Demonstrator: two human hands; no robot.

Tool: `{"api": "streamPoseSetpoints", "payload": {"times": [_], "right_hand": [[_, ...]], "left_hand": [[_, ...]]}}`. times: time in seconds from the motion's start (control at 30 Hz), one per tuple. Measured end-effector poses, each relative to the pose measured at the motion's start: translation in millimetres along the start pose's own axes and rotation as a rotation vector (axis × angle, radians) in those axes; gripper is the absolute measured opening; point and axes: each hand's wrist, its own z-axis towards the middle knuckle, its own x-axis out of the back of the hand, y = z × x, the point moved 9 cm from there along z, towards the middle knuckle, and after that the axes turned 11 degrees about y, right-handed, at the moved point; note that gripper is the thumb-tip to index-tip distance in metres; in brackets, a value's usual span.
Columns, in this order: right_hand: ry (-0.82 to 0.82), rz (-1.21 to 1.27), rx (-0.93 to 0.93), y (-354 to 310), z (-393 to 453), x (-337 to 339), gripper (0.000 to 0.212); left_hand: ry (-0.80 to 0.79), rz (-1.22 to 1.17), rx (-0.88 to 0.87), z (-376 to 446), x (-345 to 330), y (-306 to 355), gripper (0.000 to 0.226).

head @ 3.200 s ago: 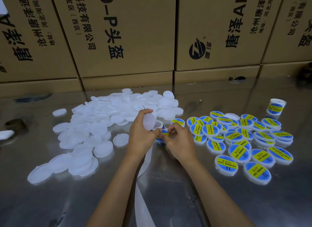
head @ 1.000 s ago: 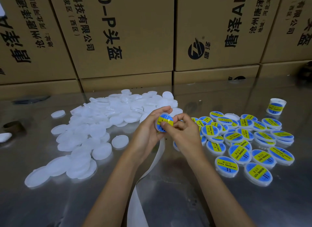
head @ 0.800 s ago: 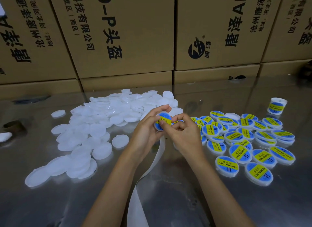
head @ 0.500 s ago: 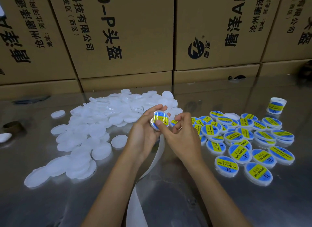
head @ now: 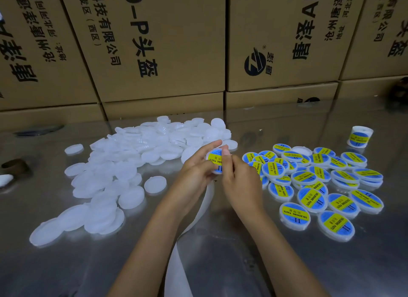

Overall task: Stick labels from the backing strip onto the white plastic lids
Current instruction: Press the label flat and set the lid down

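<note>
Scene: shiny metal table [head: 220,263] seen from above, with printed cardboard boxes [head: 154,42] stacked along its far edge.
Left hand: left hand [head: 196,166] is curled around a white lid [head: 215,160], held up just above the table, between the two piles.
Label: a blue and yellow label [head: 215,158] already covers the lid's face.
Right hand: right hand [head: 240,181] has a fingertip [head: 225,152] laid against the label's right edge; its other fingers are loosely curled and seem to hold nothing.
Backing strip: white backing strip [head: 178,263] trails from under the hands toward the viewer; where its upper end sits is hidden.
Unlabelled lids: a wide heap of plain lids [head: 123,164] lies to the left.
Finished lids: labelled lids [head: 318,184] lie clustered to the right.
Step in hand: likely smoothing the label flat.
Next move: probably setting this lid with the finished ones, then taking a plain lid and peeling a fresh label, centred before pressing.
</note>
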Motion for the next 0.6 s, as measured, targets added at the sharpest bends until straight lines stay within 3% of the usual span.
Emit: {"api": "streamPoseSetpoints", "payload": {"times": [0.17, 0.33, 0.47, 0.6], "right_hand": [[0.082, 0.151, -0.089, 10.7, 6.9, 11.5, 0.054], [0.004, 0.344, -0.22, 15.7, 5.1, -0.4, 0.058], [-0.139, 0.223, -0.124, 10.7, -3.6, -15.9, 0.058], [-0.114, 0.123, -0.015, 4.9, -4.3, -15.0, 0.058]], "left_hand": [[0.074, 0.258, -0.129, -2.4, 11.7, 6.0, 0.045], [0.269, 0.13, -0.131, -0.5, 30.5, 9.6, 0.037], [0.351, 0.051, -0.118, 1.3, 41.1, 8.3, 0.028], [0.388, -0.003, -0.124, 1.8, 45.7, 8.3, 0.024]]}}
